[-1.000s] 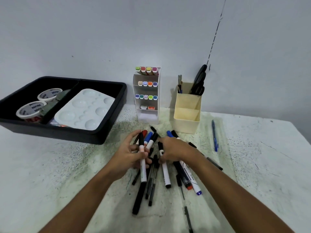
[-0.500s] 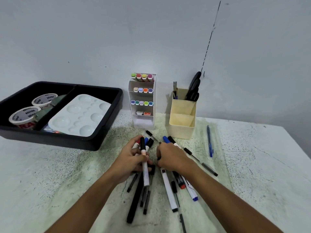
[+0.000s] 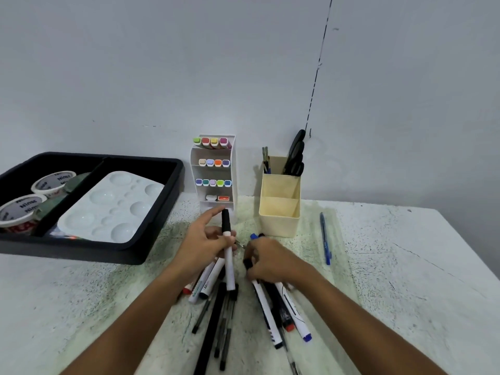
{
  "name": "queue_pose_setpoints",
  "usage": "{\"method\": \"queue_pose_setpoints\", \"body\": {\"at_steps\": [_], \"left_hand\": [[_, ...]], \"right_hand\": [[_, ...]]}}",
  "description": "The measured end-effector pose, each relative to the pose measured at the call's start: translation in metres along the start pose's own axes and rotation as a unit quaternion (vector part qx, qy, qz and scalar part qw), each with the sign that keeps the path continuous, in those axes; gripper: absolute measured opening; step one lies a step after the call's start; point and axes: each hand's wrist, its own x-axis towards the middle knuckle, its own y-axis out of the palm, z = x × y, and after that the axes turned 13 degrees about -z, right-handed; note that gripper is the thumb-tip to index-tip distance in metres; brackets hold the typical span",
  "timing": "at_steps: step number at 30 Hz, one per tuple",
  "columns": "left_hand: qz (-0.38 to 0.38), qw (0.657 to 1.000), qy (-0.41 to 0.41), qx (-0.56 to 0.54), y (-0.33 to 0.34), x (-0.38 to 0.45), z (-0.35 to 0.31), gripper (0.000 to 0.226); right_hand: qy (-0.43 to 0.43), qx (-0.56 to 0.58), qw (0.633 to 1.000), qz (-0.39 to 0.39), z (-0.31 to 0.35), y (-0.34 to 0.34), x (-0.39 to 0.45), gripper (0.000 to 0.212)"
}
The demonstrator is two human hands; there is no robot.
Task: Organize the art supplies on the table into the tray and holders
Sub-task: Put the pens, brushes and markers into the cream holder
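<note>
Left hand (image 3: pixel 203 246) has lifted, grip holding four markers (image 3: pixel 228 255), right hand (image 3: pixel 266 259) grip closed on three markers (image 3: pixel 266 307).

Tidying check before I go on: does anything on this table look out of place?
Yes. A blue pen lies alone on the table, right of the cream holder, apart from the heap. Loose markers and pens lie criss-crossed under both hands, not yet in holders.

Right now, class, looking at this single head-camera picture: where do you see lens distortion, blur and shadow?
Head view: wide-angle bending bows the long black plastic tray and stretches both forearms; slight blur softens the left hand and right hand; flat, even light leaves only faint shadows beside the cream plastic pen holder.
</note>
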Motion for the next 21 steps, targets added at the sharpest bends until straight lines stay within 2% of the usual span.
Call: {"method": "queue_pose_setpoints", "body": {"at_steps": [4,7,11,13,17,21], "left_hand": [[-0.008,0.993,0.096,0.065,0.011,0.005,-0.019,0.070],[0.015,0.987,0.145,0.061,0.027,0.014,-0.037,0.070],[-0.013,0.967,0.245,0.060,0.051,0.036,-0.065,0.031],[-0.040,0.956,0.283,0.063,0.063,0.049,-0.073,0.027],[-0.073,0.942,0.314,0.096,0.079,0.066,-0.074,0.026],[-0.060,0.933,0.331,0.130,0.084,0.076,-0.059,0.023]], "right_hand": [[0.053,0.203,0.976,-0.066,-0.008,-0.052,0.005,0.032],[0.062,0.278,0.939,-0.192,-0.012,-0.091,0.011,0.024],[0.010,0.330,0.875,-0.353,-0.010,-0.127,0.021,0.009],[-0.024,0.329,0.857,-0.396,-0.006,-0.135,0.025,0.007],[-0.063,0.284,0.855,-0.430,-0.007,-0.128,0.040,0.013],[-0.087,0.197,0.889,-0.404,-0.017,-0.108,0.055,0.016]]}}
